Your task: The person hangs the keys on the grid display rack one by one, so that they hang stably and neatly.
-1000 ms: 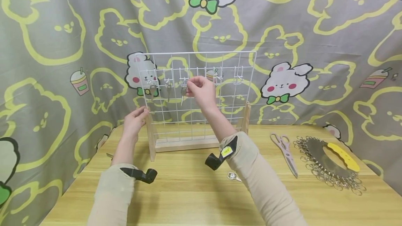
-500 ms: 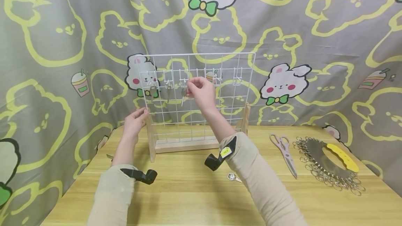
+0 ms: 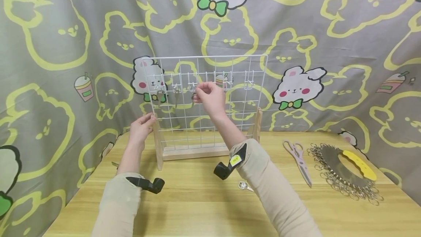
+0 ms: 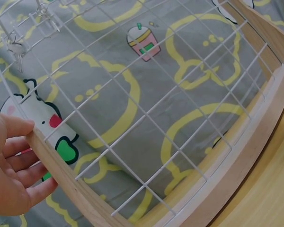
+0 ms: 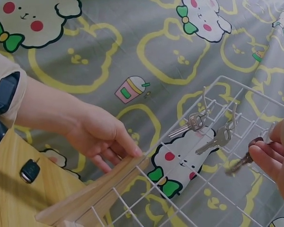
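Key, dark (image 5: 241,162): pinched between thumb and fingers of the right hand (image 3: 212,98), raised before the wire grid (image 3: 206,57) just beside the third hook (image 3: 192,84) from the left; whether hook and key are joined cannot be told. Left hand (image 3: 140,129): gripping the top of the left wooden upright (image 4: 75,194), presumably to steady a light stand. Hanging keys (image 5: 221,138), two: left of the held one, spaced probably so each stays distinct. Black fob (image 5: 30,170) and loose key (image 3: 242,185): lying on the table (image 3: 197,215), within easy reach. Scissors (image 3: 297,160), ring-edged metal plate with yellow handle (image 3: 360,164): far right, seemingly set clear of both arms.
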A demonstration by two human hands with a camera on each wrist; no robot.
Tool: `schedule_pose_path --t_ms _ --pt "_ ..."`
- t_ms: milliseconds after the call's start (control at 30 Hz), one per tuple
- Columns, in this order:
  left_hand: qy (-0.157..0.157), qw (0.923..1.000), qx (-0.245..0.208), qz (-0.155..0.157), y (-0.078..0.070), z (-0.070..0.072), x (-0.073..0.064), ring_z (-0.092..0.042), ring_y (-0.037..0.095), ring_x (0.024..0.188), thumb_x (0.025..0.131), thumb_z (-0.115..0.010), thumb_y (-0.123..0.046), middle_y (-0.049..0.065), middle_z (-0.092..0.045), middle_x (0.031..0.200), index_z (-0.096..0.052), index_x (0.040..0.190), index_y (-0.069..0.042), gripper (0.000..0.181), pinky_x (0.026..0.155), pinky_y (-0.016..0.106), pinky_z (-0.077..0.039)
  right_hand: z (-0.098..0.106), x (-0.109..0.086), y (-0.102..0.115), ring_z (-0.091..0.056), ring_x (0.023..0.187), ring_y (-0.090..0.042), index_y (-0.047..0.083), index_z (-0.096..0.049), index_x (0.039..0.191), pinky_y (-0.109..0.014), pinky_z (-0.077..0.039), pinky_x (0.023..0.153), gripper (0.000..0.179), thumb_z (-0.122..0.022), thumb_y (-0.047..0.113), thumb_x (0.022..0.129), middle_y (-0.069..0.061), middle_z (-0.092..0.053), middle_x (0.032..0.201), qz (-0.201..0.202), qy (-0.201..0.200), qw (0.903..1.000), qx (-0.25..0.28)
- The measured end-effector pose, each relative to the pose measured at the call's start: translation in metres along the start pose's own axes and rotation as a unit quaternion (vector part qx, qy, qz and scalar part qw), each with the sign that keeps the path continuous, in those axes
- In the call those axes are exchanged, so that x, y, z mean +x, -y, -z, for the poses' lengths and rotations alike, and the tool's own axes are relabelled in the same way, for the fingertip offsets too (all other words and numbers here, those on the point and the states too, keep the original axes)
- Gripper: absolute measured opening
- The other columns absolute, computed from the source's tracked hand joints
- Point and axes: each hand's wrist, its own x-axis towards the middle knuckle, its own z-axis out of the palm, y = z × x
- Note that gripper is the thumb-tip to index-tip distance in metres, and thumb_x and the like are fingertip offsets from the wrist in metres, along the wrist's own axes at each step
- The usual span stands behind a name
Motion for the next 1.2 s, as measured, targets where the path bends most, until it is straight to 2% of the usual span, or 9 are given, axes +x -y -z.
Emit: schedule_pose_path --t_ms 267,533,667,833,1033,1200 --pt "0.0 1.0 -0.004 0.001 0.001 0.0 0.0 -0.034 0.029 0.131 0.097 -0.05 -0.021 0.015 -0.031 0.147 -0.035 0.14 -0.001 0.05 0.107 0.038 -0.033 0.008 -0.007 -0.01 -0.062 0.062 -0.012 -0.009 -0.061 0.095 -0.028 -0.057 0.065 0.011 -0.061 -0.002 0.086 -0.021 -0.063 0.088 -0.006 0.023 0.9997 -0.009" --pt "-0.003 1.0 -0.003 -0.001 0.002 0.002 0.0 -0.035 0.03 0.13 0.096 -0.05 -0.02 0.015 -0.032 0.146 -0.034 0.14 -0.001 0.05 0.106 0.037 -0.034 0.031 -0.019 -0.024 -0.061 0.065 -0.013 -0.011 -0.059 0.098 -0.03 -0.057 0.068 0.014 -0.059 -0.002 0.086 -0.02 -0.061 0.087 -0.015 0.06 0.998 0.003" --pt "-0.002 1.0 0.0 0.001 0.003 0.004 0.0 -0.034 0.029 0.13 0.097 -0.05 -0.021 0.015 -0.031 0.147 -0.034 0.141 -0.001 0.051 0.107 0.038 -0.033 0.047 -0.027 -0.033 -0.06 0.066 -0.013 -0.011 -0.059 0.099 -0.029 -0.057 0.068 0.015 -0.059 -0.002 0.087 -0.021 -0.06 0.086 -0.027 0.079 0.9964 -0.012" --pt "-0.001 1.0 0.0 0.002 0.005 0.004 0.0 -0.034 0.029 0.131 0.097 -0.05 -0.021 0.015 -0.032 0.147 -0.034 0.141 -0.001 0.051 0.107 0.038 -0.033 0.071 -0.038 -0.046 -0.061 0.069 -0.015 -0.01 -0.059 0.1 -0.031 -0.057 0.071 0.017 -0.06 0.001 0.087 -0.014 -0.062 0.084 -0.048 0.09 0.9936 -0.049" --pt "0.001 1.0 -0.001 -0.002 0.005 0.003 0.001 -0.033 0.029 0.131 0.097 -0.048 -0.021 0.015 -0.03 0.147 -0.034 0.141 0.0 0.051 0.107 0.038 -0.033 0.105 -0.051 -0.063 -0.063 0.074 -0.018 -0.008 -0.058 0.105 -0.032 -0.057 0.072 0.022 -0.061 0.005 0.087 -0.023 -0.063 0.095 -0.076 0.094 0.9892 -0.084" --pt "0.005 1.0 0.002 -0.002 0.002 0.001 0.001 -0.032 0.029 0.132 0.097 -0.049 -0.023 0.015 -0.03 0.148 -0.034 0.141 -0.001 0.051 0.107 0.038 -0.033 0.132 -0.064 -0.081 -0.063 0.072 -0.015 -0.01 -0.056 0.104 -0.033 -0.057 0.071 0.022 -0.06 0.005 0.088 -0.016 -0.064 0.088 -0.091 0.106 0.9855 -0.097"
